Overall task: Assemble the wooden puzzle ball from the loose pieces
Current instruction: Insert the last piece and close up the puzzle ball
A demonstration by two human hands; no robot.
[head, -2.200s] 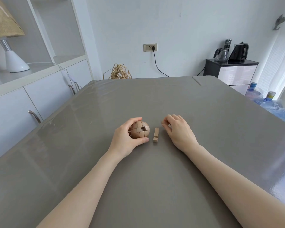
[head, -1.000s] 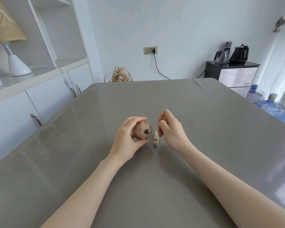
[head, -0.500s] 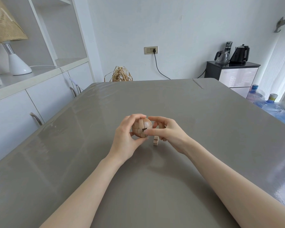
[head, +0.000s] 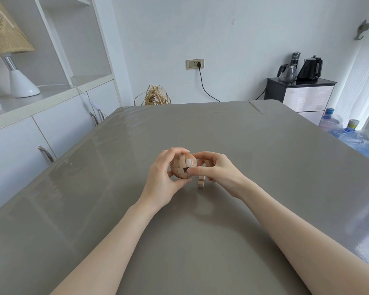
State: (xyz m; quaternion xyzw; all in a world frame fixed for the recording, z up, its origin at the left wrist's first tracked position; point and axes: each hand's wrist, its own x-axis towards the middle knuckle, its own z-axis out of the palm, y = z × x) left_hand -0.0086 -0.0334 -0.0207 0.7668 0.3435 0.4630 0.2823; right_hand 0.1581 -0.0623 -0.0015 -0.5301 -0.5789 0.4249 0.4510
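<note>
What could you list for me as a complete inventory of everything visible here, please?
Wooden puzzle ball: 1, light brown, held above the table, a dark gap showing.
Loose wooden piece: 1, pale, on the table right of the ball.
Table: 1, grey.
Lamp: 1, white base, on the left shelf.
Wall socket: 1, beige, black cable plugged in.
Kettles: 2, glass and black, on the dark cabinet.
Water bottles: 2, blue, far right.
Left hand: grips the ball.
Right hand: pinches the ball; curled fingers hold another pale piece.
</note>
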